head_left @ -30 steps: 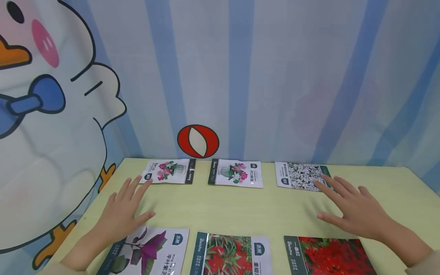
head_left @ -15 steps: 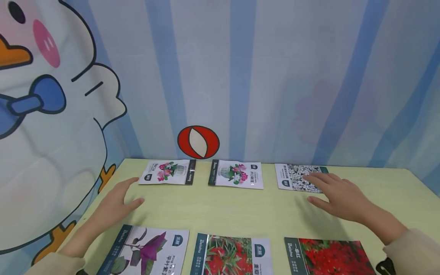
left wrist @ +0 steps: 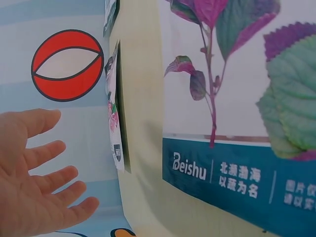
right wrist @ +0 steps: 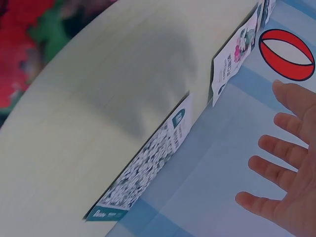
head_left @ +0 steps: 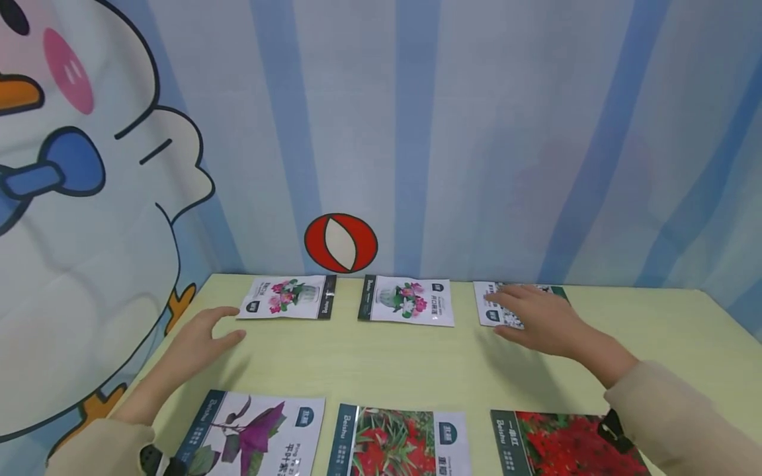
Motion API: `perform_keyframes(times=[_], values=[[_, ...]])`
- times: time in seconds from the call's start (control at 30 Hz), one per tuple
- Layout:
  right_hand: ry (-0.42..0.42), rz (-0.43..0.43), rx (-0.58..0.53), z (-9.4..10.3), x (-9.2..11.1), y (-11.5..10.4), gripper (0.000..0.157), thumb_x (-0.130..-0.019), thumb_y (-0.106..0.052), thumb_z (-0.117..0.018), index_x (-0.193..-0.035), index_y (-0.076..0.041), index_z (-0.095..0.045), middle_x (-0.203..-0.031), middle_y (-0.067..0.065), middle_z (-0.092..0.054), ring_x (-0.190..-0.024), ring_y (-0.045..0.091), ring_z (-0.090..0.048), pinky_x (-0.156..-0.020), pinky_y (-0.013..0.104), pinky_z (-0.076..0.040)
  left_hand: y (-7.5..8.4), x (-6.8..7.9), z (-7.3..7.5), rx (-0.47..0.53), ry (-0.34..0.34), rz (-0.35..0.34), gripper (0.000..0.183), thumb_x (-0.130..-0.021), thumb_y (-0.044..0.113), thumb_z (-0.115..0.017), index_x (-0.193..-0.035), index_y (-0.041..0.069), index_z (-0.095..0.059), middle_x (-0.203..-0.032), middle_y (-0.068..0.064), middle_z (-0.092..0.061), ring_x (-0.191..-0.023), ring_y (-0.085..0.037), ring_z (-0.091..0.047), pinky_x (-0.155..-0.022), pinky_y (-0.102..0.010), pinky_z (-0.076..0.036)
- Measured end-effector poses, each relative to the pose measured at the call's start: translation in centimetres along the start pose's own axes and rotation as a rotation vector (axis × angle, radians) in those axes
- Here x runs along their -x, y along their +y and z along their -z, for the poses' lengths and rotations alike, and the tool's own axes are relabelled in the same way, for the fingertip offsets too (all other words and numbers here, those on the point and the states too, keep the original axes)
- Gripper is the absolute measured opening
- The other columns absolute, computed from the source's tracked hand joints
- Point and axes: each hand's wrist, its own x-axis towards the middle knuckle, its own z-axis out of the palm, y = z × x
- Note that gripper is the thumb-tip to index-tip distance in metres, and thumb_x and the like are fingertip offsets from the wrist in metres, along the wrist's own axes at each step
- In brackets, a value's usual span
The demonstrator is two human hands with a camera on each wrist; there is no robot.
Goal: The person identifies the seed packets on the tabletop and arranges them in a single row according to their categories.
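Six flat seed packets would be several, laid in two rows on the pale yellow table (head_left: 357,363). My left hand (head_left: 199,347) hovers at the near left corner of the pink-flower packet (head_left: 292,297), fingers spread and holding nothing. In the left wrist view that left hand (left wrist: 44,182) shows all its fingers apart. My right hand (head_left: 544,320) is over the white-flower packet (head_left: 491,307) and hides much of it in the head view. The right wrist view shows the right hand (right wrist: 291,163) with spread fingers, apart from the white-flower packet (right wrist: 148,168).
Between them at the back lies another pink-flower packet (head_left: 407,301). In front are a purple-leaf packet (head_left: 256,430), a red-flower packet with green leaves (head_left: 395,439) and a red-flower packet (head_left: 565,439). A striped blue curtain (head_left: 476,132) with a cartoon bird (head_left: 89,277) stands behind.
My right hand has moved left and slightly back, farther over the white-flower packet. My left hand has drawn left, off the purple-leaf packet, with its fingers closer together in the head view.
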Motion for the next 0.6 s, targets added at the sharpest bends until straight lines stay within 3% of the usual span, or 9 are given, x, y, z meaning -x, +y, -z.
perform_keyframes(times=[0.37,0.6], values=[[-0.061,0.003,-0.002,-0.8,-3.5,-1.7,0.046,-0.084,-0.028,-0.069,-0.122,-0.006,-0.059,-0.118,0.015,-0.059,-0.109,0.034,-0.055,-0.084,0.051,-0.048,0.1,-0.9,-0.1,0.024,-0.016,0.019,0.053,-0.092,0.023,-0.058,-0.130,-0.010,-0.043,-0.131,-0.033,-0.042,-0.116,-0.050,-0.040,-0.088,-0.060,-0.040],[-0.080,0.030,-0.088,-2.3,-5.3,-2.3,0.045,-0.087,-0.028,-0.066,-0.125,-0.007,-0.058,-0.118,0.014,-0.059,-0.107,0.032,-0.056,-0.081,0.048,-0.049,-0.4,-1.6,-0.4,0.052,-0.035,0.059,0.053,-0.092,0.023,-0.057,-0.131,-0.009,-0.041,-0.131,-0.034,-0.042,-0.114,-0.051,-0.042,-0.086,-0.057,-0.043]])
